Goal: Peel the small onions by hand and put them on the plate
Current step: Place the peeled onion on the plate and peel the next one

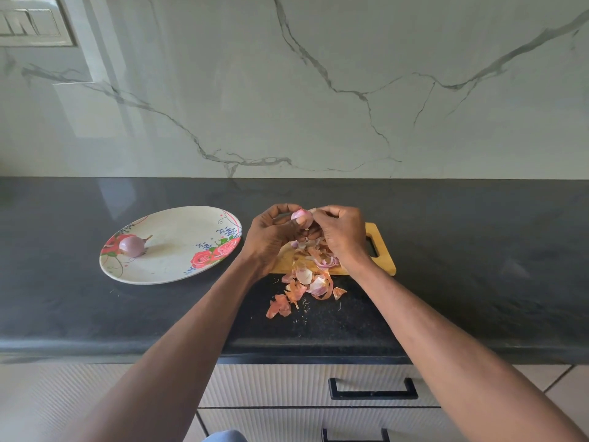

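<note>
Marble-veined wall panel point(318, 84) behind a dark speckled bench point(478, 250); a switch plate point(32, 23) sits on the wall at upper left. Below the bench edge we see ribbed pale drawers point(287, 387) with black handles point(373, 390).

On the bench, left of centre, we record a white plate point(178, 244) with red rose print. One peeled small onion point(133, 245), purple and with a short stem, lies on the left part of the plate. We count no other onion on it.

Right of the plate lies a wooden cutting board point(381, 250) with a handle slot at its right end. Loose onion skins point(314, 282), orange and pink, are heaped on the near part of the board and spill over its near edge onto the bench.

Both hands are held together above the far edge of the board. The left hand point(271, 234) has its fingers curled round a second onion point(301, 215), pale pink, which shows between thumb and fingertips. The right hand point(342, 232) is also curled, its fingertips pinching a flap of skin at the onion's right side. This onion is held clear of board and plate.

Both forearms are bare.
</note>
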